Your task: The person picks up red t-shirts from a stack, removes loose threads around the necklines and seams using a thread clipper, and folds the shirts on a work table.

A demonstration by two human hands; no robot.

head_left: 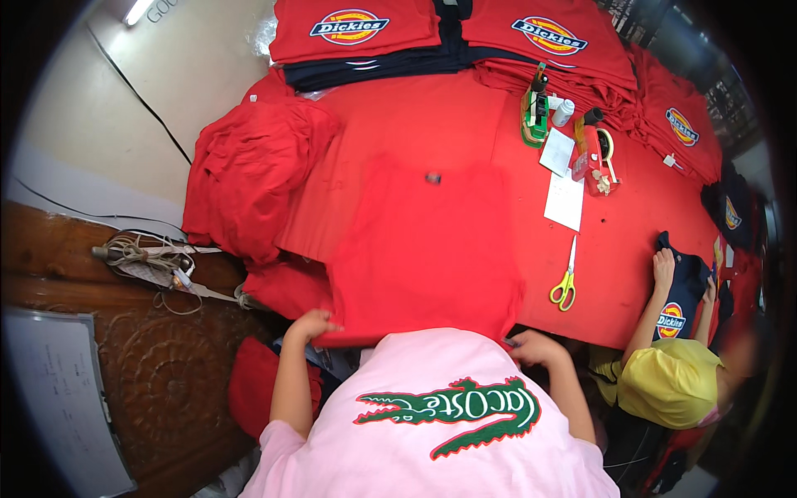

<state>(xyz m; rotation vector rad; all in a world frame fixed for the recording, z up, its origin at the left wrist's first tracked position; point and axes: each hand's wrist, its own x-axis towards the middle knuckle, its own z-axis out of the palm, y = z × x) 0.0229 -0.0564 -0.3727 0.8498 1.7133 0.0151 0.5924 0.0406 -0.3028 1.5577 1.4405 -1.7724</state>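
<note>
A red T-shirt (432,249) lies spread flat on the red-covered table in front of me, neck end away from me, a small dark label at the collar. My left hand (312,326) is closed on the left corner of its near edge. At the right corner of that edge, my right hand (538,348) has its fingers closed on the fabric; a small dark spot shows by the fingertips. The shirt's edge is close against my pink top (332,448). Yellow-handled scissors (564,286) lie right of the shirt.
Folded red shirts (357,33) and navy ones are stacked along the far edge. A green tape dispenser (534,116), a red tape dispenser (594,158) and white paper (564,201) sit right. Crumpled red garments (249,166) lie left. At right, a co-worker handles a navy shirt (682,286).
</note>
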